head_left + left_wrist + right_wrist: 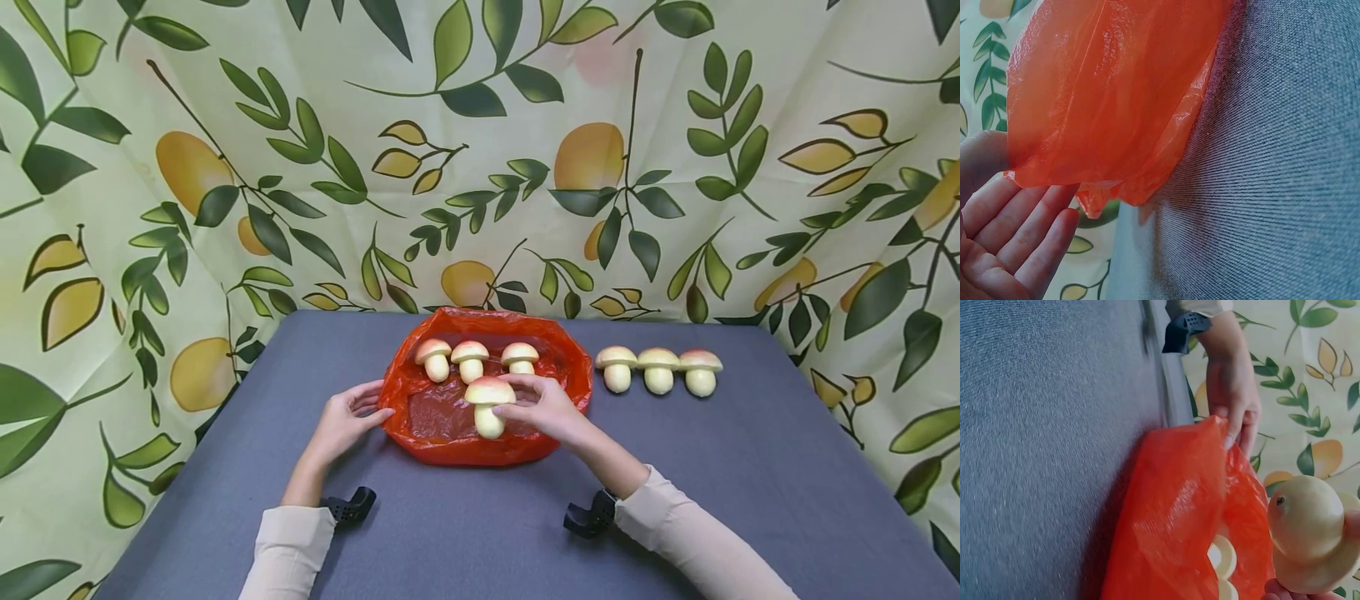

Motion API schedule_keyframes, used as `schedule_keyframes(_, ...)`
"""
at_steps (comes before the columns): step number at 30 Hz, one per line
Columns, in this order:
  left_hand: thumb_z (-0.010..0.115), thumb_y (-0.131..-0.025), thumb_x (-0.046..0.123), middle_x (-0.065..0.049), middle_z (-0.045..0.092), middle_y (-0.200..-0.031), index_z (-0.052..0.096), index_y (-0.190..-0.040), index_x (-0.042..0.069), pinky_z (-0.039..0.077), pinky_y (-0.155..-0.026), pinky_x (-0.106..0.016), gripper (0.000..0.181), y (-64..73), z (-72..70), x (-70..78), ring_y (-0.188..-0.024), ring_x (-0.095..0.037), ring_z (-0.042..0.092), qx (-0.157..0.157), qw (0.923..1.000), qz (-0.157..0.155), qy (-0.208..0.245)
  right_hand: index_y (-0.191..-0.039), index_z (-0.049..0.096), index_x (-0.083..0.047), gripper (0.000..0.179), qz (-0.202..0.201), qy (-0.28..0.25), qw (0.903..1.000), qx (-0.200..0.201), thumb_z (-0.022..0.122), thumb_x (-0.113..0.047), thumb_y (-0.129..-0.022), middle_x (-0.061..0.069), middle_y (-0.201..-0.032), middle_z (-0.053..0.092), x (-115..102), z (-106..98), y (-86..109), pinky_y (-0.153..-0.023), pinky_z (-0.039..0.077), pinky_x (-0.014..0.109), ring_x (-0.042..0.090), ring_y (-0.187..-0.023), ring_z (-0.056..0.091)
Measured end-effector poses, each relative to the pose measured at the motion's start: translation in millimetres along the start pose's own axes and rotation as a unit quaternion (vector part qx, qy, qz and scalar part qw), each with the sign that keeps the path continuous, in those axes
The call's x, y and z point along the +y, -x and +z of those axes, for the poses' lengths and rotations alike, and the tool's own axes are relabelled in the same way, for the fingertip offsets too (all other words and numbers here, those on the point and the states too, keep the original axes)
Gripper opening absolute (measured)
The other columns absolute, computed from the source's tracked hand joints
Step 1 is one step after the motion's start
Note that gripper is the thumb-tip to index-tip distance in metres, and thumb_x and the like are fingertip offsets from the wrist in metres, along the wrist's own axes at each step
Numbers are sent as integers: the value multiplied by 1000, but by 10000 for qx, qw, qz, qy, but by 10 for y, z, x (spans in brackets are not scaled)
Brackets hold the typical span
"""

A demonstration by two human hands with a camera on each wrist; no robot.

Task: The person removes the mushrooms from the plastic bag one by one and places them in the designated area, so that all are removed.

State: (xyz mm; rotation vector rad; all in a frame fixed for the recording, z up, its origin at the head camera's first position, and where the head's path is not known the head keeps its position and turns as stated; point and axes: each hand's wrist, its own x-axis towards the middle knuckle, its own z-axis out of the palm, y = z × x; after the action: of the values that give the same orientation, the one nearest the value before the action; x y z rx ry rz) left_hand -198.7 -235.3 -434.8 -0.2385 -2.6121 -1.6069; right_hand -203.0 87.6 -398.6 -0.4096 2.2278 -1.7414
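Observation:
A red plastic bag (480,452) stands on the table with its mouth spread wide. At its left rim my left hand (347,427) pinches the plastic, thumb on one side and fingers on the other. Above the bag's opening, my right hand (553,410) grips a toy mushroom (490,392) with a reddish cap and pale stem, held upright. In the right wrist view the rounded stem end of that mushroom (1305,515) faces the camera. Inside the bag, three similar mushrooms (470,360) show toward its far side.
Three more toy mushrooms (659,371) stand side by side to the right of the bag. Everything rests on a grey-blue cloth-covered table (465,533). Behind the table hangs a leaf-and-fruit patterned curtain (510,225). Each wrist wears a black camera mount (591,514).

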Motion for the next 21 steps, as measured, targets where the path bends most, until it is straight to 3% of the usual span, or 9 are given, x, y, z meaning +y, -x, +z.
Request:
schedule_keyframes(5, 71, -84, 1, -31, 64, -121, 55, -128, -11, 57, -94, -33, 48, -2, 7, -4, -112, -41, 63, -14, 10000, -37, 37, -134, 51, 4, 57, 31, 6, 10000, 17, 71, -15, -84, 24, -124, 63, 4, -109, 66, -81, 59, 22, 15, -102, 67)
schedule_keyframes(14, 70, -85, 2, -31, 64, -121, 55, -128, -10, 56, -95, -39, 48, -1, 2, -7, -112, -42, 63, -28, 10000, 5, 57, -135, 49, 4, 59, 87, -57, 9999, -4, 72, -15, -85, 24, -124, 63, 55, -255, 168, -81, 60, 25, 6, -95, 65)
schedule_keyframes(21, 71, -84, 1, -30, 64, -120, 56, -127, -10, 58, -93, -33, 48, -2, 2, -7, -110, -40, 64, 22, 10000, -6, 51, -134, 49, 7, 58, -18, -59, 10000, -27, 71, -13, -85, 25, -123, 63, 99, -346, 211, -78, 57, 17, 0, -92, 65)
